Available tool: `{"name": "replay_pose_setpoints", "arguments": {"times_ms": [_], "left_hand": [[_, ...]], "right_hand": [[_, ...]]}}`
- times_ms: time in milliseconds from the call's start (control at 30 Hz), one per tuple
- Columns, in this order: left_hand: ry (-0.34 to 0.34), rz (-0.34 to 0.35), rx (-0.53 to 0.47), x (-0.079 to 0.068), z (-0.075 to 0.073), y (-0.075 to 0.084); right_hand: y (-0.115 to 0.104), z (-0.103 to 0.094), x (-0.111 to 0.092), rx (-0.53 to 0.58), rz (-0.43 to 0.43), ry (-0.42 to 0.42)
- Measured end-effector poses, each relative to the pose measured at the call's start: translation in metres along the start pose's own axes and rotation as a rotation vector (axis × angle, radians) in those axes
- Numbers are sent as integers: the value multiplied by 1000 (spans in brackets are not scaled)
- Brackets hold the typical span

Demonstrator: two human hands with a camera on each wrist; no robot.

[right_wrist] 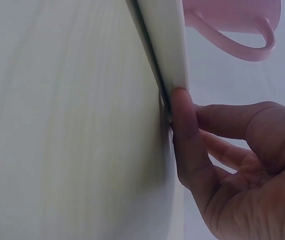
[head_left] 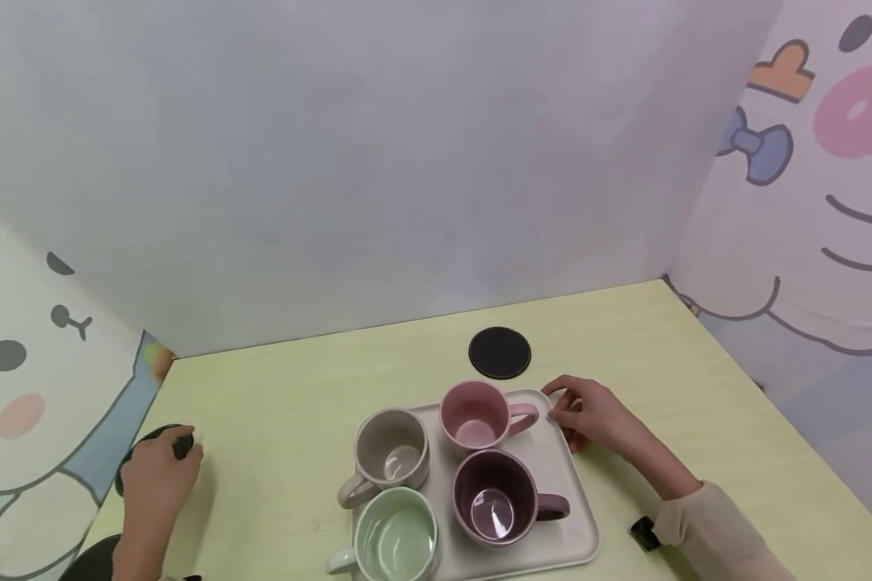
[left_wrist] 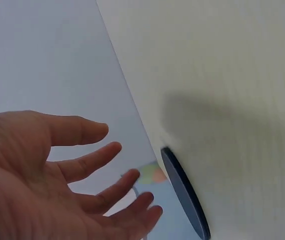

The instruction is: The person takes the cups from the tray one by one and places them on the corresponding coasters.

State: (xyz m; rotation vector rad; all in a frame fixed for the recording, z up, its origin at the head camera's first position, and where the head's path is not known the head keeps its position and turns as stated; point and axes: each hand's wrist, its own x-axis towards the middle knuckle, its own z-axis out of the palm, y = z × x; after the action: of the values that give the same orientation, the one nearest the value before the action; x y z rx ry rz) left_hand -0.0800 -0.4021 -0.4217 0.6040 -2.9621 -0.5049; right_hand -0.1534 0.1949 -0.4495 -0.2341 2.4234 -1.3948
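Observation:
My right hand [head_left: 597,413] grips the far right corner of a white rectangular tray [head_left: 550,464], thumb and fingers at its rim. In the right wrist view a fingertip [right_wrist: 181,100] presses on the tray's edge, close above the table. Four mugs stand upright on the tray: a pink mug [head_left: 472,403], a beige mug [head_left: 388,442], a dark purple mug [head_left: 490,484] and a pale green mug [head_left: 400,532]. My left hand [head_left: 158,476] hovers at the table's left side with relaxed, spread fingers and holds nothing. Close to it lies a black round coaster [left_wrist: 186,195].
Another black round coaster [head_left: 500,353] lies flat behind the tray. A further dark round thing [head_left: 93,562] is cut off at the lower left. Pale walls with cartoon drawings enclose the table [head_left: 276,420] at the back and both sides.

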Motion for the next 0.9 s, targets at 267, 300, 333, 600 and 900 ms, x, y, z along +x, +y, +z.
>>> {"name": "replay_pose_setpoints", "arguments": {"times_ms": [267,300,333,600,900], "left_hand": [[-128,-180,-29,10,-10,-33],[-163,-209,-35,11,-11,-35],[-202,-235,-41,12,-12,-37],[-258,-145,54,15,-11,-49],[-305,-13,87,21,-13,-53]], "right_hand": [[0,0,0,11,7,-3],[0,0,0,10,8,-3],[0,0,0,11,7,-2],[0,1,-1,15,0,-12],[0,0,0,11,-10,-13]]}}
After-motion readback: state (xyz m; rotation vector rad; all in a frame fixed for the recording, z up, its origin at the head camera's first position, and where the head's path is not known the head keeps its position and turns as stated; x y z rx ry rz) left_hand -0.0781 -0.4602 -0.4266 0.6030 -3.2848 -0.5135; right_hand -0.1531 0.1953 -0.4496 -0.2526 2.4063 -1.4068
